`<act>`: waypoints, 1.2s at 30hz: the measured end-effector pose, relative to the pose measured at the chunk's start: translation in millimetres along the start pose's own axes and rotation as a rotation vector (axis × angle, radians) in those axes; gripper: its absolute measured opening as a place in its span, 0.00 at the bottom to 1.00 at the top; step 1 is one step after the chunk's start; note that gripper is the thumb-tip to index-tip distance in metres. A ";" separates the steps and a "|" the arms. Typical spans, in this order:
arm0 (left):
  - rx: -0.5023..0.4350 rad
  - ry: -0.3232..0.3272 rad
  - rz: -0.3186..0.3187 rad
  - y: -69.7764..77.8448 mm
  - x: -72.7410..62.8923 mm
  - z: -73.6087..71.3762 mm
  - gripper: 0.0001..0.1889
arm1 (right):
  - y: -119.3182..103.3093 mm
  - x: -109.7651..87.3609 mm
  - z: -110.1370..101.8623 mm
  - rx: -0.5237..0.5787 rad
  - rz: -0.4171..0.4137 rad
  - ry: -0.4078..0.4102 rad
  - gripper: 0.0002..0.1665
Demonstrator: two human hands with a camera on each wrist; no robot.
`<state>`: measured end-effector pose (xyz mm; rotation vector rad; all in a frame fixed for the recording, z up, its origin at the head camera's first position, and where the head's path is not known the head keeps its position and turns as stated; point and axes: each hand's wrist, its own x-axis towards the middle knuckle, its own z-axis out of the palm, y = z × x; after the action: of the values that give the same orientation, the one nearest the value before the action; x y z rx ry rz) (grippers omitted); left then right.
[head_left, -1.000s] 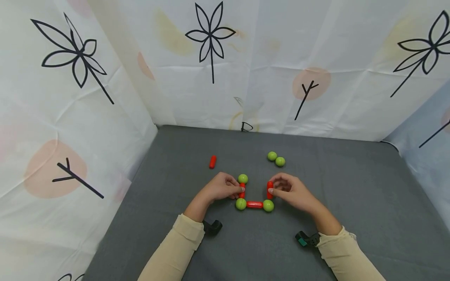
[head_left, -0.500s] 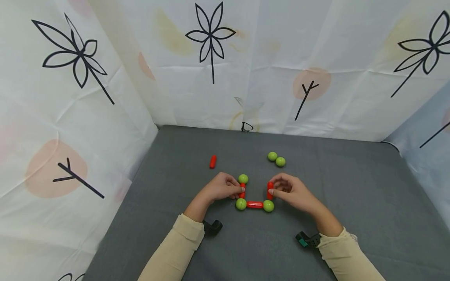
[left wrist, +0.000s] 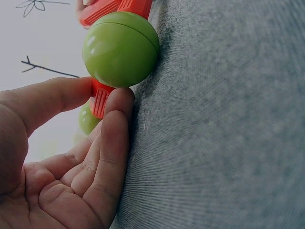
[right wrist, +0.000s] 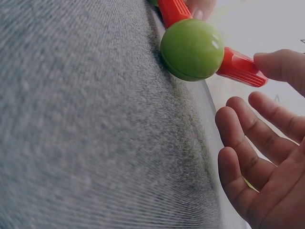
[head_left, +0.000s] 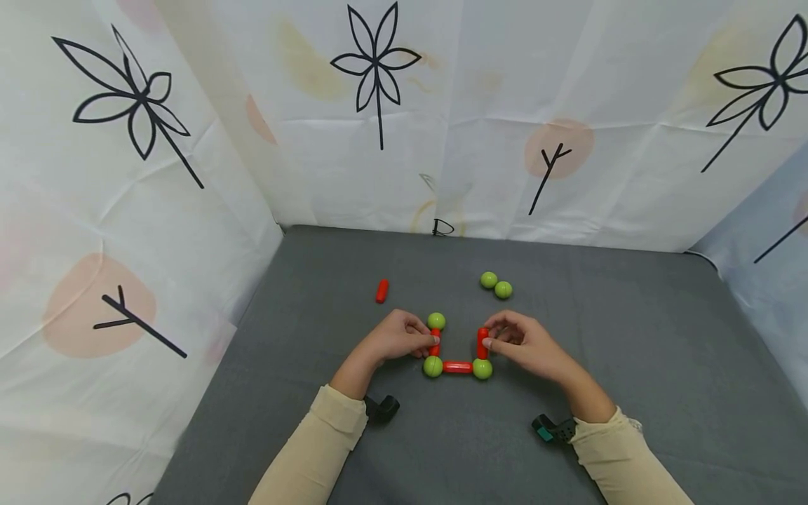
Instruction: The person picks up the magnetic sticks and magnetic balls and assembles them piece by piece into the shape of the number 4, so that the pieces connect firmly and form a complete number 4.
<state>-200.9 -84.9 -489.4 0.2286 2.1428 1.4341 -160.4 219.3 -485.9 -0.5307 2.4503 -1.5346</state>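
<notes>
Several grooved red rods and green balls form a U-shaped frame on the grey cloth in the head view. My left hand (head_left: 399, 335) pinches the left upright red rod (left wrist: 100, 98) between thumb and fingers. A green ball (head_left: 436, 321) caps that rod's far end, and another green ball (head_left: 433, 366) sits at its near end. A red rod (head_left: 457, 367) runs across to the right corner ball (right wrist: 192, 49). My right hand (head_left: 520, 341) holds the right upright red rod (right wrist: 242, 67) by its free upper part, thumb against it. That rod's lower end meets the corner ball.
Farther back on the grey table (head_left: 631, 337) lie a loose red rod (head_left: 382, 291) at left and two green balls (head_left: 495, 285) side by side at right. White printed fabric (head_left: 467, 91) walls the back and sides.
The right upright rod in my right hand has shifted slightly left and toward me, onto the corner ball. My left hand keeps its grip and place.
</notes>
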 end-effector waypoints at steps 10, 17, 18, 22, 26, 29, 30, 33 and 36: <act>-0.009 -0.002 -0.002 2.0 -0.8 0.5 0.10 | 0.6 0.0 -0.3 -0.010 -0.032 0.011 0.14; -0.006 -0.003 0.003 2.4 -1.8 0.4 0.10 | -1.1 4.7 -8.8 -0.038 -0.026 0.050 0.14; -0.005 -0.003 0.003 2.3 -1.7 0.4 0.10 | -2.3 6.4 -11.0 -0.045 -0.029 0.065 0.14; -0.003 -0.002 0.003 1.6 -1.2 0.4 0.10 | -6.1 15.7 -22.5 -0.105 -0.025 0.131 0.14; -0.007 0.000 0.004 1.0 -0.7 0.7 0.10 | -5.7 26.6 -34.7 -0.170 0.007 0.201 0.16; -0.009 0.003 0.003 0.8 -0.7 0.8 0.10 | -3.0 33.7 -42.9 -0.214 0.026 0.239 0.17; -0.008 0.003 0.004 0.9 -0.8 0.8 0.10 | -1.8 36.0 -45.5 -0.230 0.031 0.248 0.17; -0.009 0.004 -0.001 1.3 -1.2 0.6 0.10 | 2.2 42.1 -51.9 -0.261 0.051 0.262 0.18; -0.013 0.001 0.000 2.0 -2.0 0.7 0.09 | 7.0 47.0 -56.5 -0.280 0.076 0.261 0.20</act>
<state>-199.1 -84.3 -487.1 0.2231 2.1332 1.4479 -224.8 249.7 -466.5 -0.2905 2.8706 -1.3112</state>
